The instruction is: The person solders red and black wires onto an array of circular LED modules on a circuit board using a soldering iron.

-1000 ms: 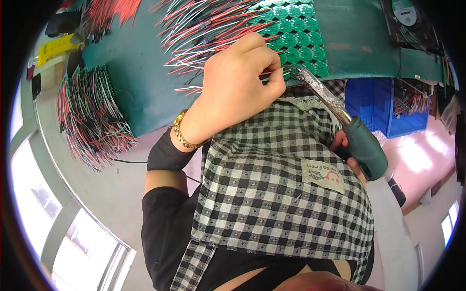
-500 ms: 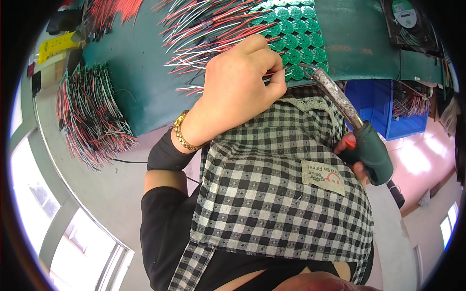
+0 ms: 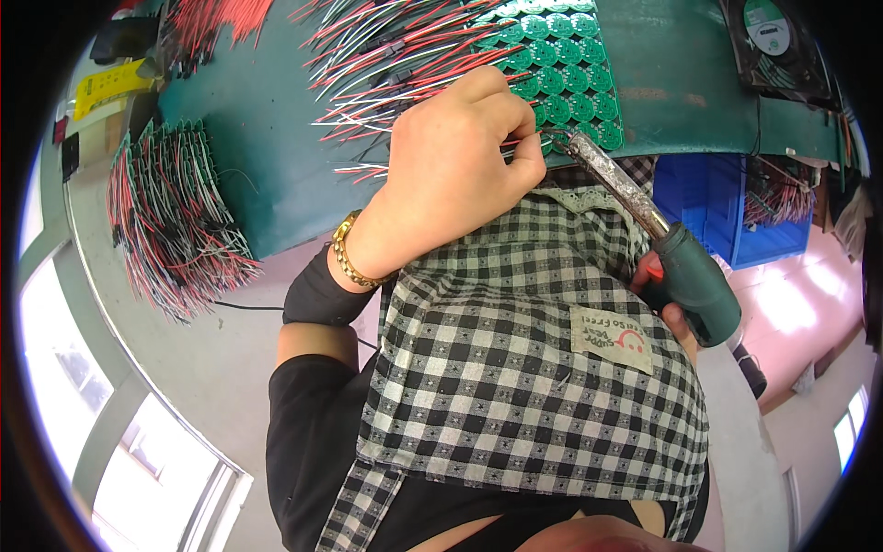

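My left hand (image 3: 460, 156) is closed in a pinch at the near edge of a green panel of round circuit boards (image 3: 575, 78). A thin wire (image 3: 543, 138) shows at its fingertips. My right hand (image 3: 678, 324) is wrapped round the dark green handle of a soldering iron (image 3: 704, 290), which hides most of the fingers. The iron's metal barrel slants up and left, its tip close beside my left fingertips over the nearest row of boards. Whether the tip touches the wire or the board, I cannot tell. Red, white and black wires (image 3: 368, 78) fan out leftward from the panel.
A second bundle of wired boards (image 3: 179, 221) hangs over the left edge of the green table (image 3: 276, 202). Red wires (image 3: 221, 18) and a yellow packet (image 3: 110, 87) lie at the far left. A blue crate (image 3: 699, 202) stands below at right; a black fan-like device (image 3: 777, 46) sits far right.
The soldering iron has shifted left, bringing its tip nearer to my left fingertips. My left hand has barely moved and keeps its pinch.
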{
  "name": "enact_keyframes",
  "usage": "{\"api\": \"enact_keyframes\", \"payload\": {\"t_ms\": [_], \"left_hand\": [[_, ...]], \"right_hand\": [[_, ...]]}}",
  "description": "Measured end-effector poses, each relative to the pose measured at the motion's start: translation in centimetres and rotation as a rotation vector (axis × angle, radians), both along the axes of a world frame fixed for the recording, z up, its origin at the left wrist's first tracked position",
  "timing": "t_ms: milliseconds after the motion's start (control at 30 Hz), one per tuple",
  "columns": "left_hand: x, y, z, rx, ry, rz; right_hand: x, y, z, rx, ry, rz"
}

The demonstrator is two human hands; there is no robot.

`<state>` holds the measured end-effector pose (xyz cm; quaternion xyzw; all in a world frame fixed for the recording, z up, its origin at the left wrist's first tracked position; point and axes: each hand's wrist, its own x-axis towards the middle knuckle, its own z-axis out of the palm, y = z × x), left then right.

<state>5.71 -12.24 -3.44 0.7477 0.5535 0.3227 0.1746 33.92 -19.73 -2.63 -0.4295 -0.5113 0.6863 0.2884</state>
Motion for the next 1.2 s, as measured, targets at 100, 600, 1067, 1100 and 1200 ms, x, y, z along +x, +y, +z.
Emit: {"api": "enact_keyframes", "payload": {"t_ms": [100,600,1067,1100,1200], "left_hand": [[0.0,0.0,0.1,-0.009,0.003,0.002],[-0.1,0.0,0.3,-0.029,0.024,-0.018],[0.5,-0.4,0.4,-0.064,-0.02,0.051],[0.5,-0.5,0.4,-0.065,-0.028,0.056],[0.5,-0.6,0.3,-0.065,-0.04,0.063]], "right_hand": [[0.3,-0.1,-0.2,0.064,-0.012,0.003],[1.1,0.2,-0.3,-0.024,-0.044,0.033],[0.9,-1.1,-0.7,-0.156,-0.01,-0.124],[1.0,-1.2,-1.1,-0.139,0.023,-0.122],[1.5,-1.5,-2.1,-0.06,-0.002,-0.126]]}}
